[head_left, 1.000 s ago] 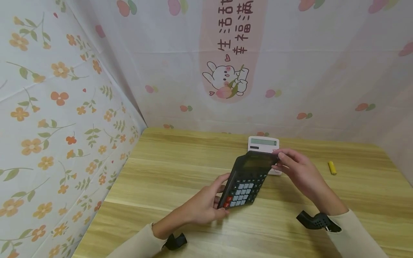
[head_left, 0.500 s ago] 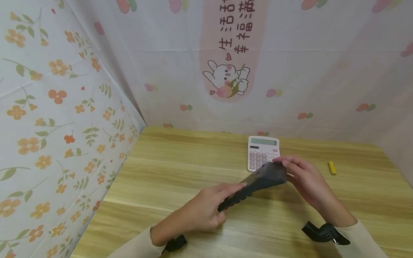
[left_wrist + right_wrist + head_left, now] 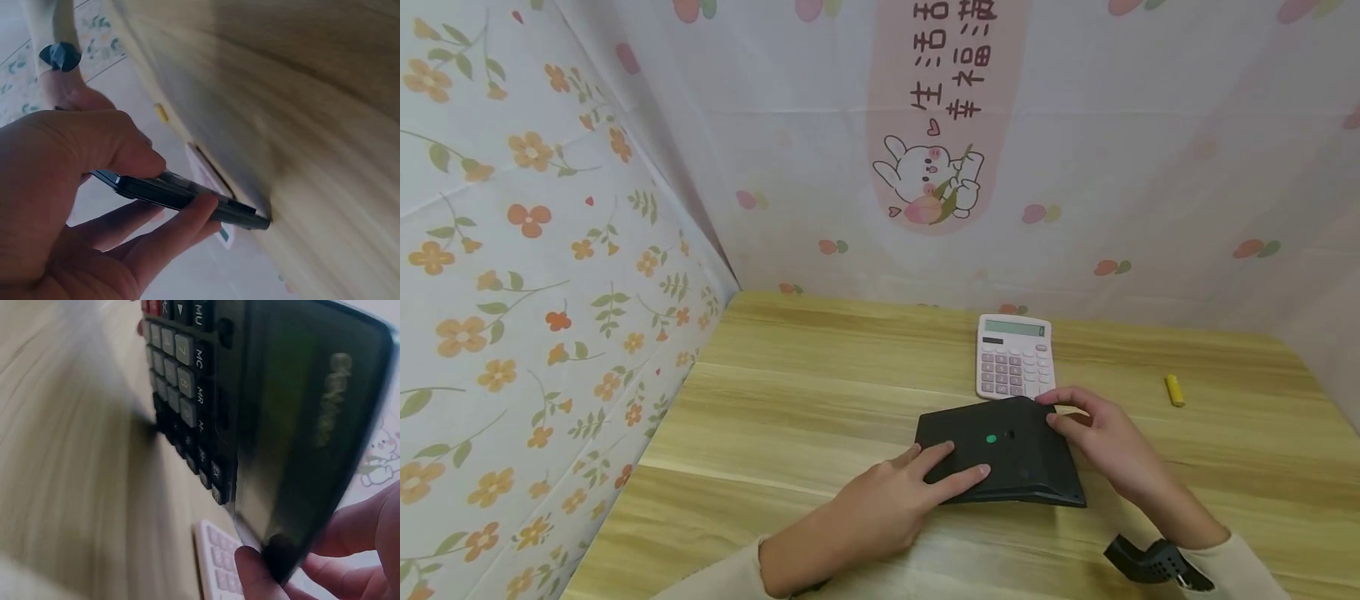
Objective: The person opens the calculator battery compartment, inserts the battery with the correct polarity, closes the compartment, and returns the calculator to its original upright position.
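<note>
A black calculator (image 3: 970, 425) is held between both hands, its back with a green dot facing up in the head view. In the right wrist view its keys (image 3: 172, 375) and screen (image 3: 281, 425) show on the underside. My left hand (image 3: 880, 500) grips its left end, fingers over the back and, in the left wrist view, the thumb (image 3: 134, 153) on the key side. My right hand (image 3: 1105, 442) pinches the far right corner between thumb and fingers. Just behind lies a pink-and-white calculator (image 3: 1015, 354), face up, its lower edge close to the black one.
A yellow battery (image 3: 1175, 390) lies on the wooden table (image 3: 812, 375) to the right. Patterned cloth hangs behind the table (image 3: 775, 167) and along its left side.
The black calculator has been turned over, from keys up to back up, and lowered toward me. The pink-and-white calculator behind it has come more into sight.
</note>
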### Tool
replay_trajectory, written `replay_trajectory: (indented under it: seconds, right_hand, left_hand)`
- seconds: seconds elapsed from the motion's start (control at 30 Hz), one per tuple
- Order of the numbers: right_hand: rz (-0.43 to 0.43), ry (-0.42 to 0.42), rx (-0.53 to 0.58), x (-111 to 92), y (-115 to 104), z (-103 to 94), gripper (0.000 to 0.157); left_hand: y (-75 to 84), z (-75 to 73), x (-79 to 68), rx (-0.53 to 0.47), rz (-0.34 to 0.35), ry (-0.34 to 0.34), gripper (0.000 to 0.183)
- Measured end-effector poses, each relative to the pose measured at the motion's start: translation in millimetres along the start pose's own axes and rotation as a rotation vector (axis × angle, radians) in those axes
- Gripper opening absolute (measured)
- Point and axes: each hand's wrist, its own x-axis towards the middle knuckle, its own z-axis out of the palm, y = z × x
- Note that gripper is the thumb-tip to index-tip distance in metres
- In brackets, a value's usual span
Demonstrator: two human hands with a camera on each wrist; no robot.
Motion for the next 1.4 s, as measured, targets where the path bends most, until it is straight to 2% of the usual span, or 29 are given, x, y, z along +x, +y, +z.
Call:
replay_trajectory:
  seconds: [0.13,0.27,0.4,0.5,0.7,0.87,1.13,1.4]
  right_hand:
    - [0.019,-0.024,-0.084,-0.5,1.9,4.1,0.036]
    - [-0.006,-0.070,-0.151,-0.8,5.0,8.0,0.051]
    - [-0.089,-0.132,-0.157,-0.6,11.4,11.1,0.075]
    - [-0.160,-0.175,-0.142,0.2,16.6,13.1,0.091]
    - [-0.308,-0.181,-0.224,-0.3,21.6,13.4,0.114]
    - [-0.358,-0.183,-0.256,0.9,24.3,13.0,0.119]
    - [-0.411,-0.251,-0.321,2.4,35.9,11.2,0.135]
    - [-0.434,-0.231,-0.404,1.8,38.6,17.3,0.130]
  left_hand:
    - [3.8,4.1,1.5,0.106,-0.019,-0.055,0.086]
    - [6.4,8.6,4.3,0.180,-0.089,-0.095,0.080]
    - [7.1,12.7,6.6,0.222,-0.175,-0.118,0.068]
    - [5.2,15.3,6.3,0.219,-0.209,-0.116,0.063]
    - [-0.9,22.1,3.1,0.213,-0.191,-0.059,0.061]
    - [-5.6,24.3,2.6,0.161,-0.171,-0.036,0.058]
    - [-7.4,24.9,3.7,0.139,-0.184,-0.046,0.057]
    - [-7.4,23.5,3.8,0.121,-0.197,-0.046,0.057]
